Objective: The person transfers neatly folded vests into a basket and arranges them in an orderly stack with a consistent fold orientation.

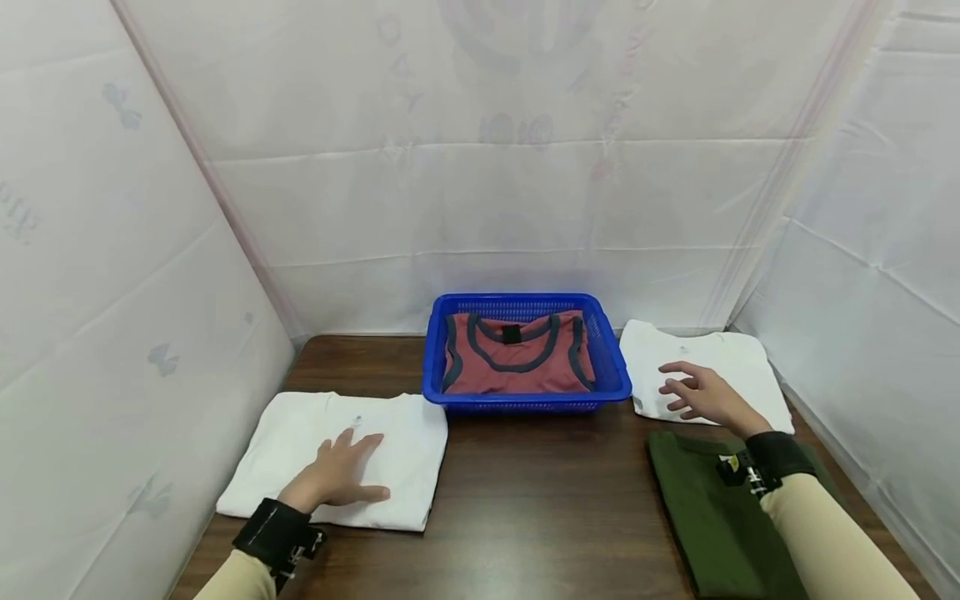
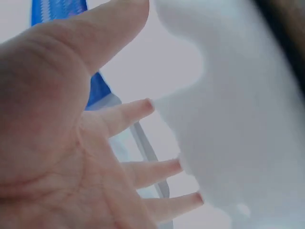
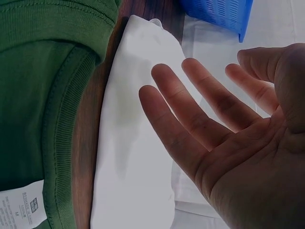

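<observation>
My left hand point(image 1: 341, 473) is spread over a folded white T-shirt point(image 1: 281, 450) at the left of the table. In the left wrist view its fingertips point(image 2: 178, 164) meet the white cloth. My right hand point(image 1: 705, 396), fingers parted and slightly bent, is over a second folded white T-shirt point(image 1: 742, 367) at the back right. The right wrist view shows nothing in this hand point(image 3: 228, 138), with the white shirt point(image 3: 133, 143) below. Under the right wrist lies a folded dark green T-shirt point(image 1: 712, 517); its collar and white label point(image 3: 23, 207) show in the right wrist view.
A blue plastic basket point(image 1: 528, 402) stands at the back middle of the brown wooden table point(image 1: 540, 500). Inside it lies a folded red shirt point(image 1: 517, 379) with dark grey trim. White sheeting point(image 1: 480, 208) walls the table at the back and both sides.
</observation>
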`<action>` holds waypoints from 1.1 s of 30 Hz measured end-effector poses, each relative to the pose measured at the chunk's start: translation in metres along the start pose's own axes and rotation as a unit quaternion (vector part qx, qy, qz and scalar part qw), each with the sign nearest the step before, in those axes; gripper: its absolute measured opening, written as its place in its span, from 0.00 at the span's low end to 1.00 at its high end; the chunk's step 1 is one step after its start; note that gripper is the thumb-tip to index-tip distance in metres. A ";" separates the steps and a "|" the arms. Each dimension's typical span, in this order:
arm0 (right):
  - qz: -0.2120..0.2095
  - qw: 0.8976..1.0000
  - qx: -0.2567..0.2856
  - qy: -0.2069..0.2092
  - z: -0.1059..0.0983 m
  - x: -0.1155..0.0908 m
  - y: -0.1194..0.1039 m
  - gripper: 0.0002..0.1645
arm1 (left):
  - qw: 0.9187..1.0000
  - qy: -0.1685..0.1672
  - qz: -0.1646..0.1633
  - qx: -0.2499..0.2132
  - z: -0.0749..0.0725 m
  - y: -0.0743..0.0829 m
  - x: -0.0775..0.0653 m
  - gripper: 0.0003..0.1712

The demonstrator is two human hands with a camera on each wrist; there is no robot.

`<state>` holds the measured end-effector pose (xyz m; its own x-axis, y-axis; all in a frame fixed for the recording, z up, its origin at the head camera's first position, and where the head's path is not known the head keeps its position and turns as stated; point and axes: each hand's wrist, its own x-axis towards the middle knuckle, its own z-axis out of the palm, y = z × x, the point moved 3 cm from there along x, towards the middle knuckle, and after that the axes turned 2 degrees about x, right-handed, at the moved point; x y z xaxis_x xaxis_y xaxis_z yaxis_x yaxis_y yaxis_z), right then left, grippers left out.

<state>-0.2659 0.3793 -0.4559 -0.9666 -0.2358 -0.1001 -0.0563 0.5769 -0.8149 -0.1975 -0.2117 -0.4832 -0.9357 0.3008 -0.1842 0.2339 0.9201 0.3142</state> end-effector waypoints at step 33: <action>0.002 1.000 0.025 0.011 0.010 -0.006 0.011 0.27 | 0.991 0.114 -0.069 -0.022 -0.039 -0.125 0.041 0.52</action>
<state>-0.2586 0.3794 -0.4704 -0.9722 -0.2160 -0.0906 -0.0412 0.5384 -0.8417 -0.2749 -0.3239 -0.4935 -0.9945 0.1032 -0.0148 0.0919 0.9351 0.3423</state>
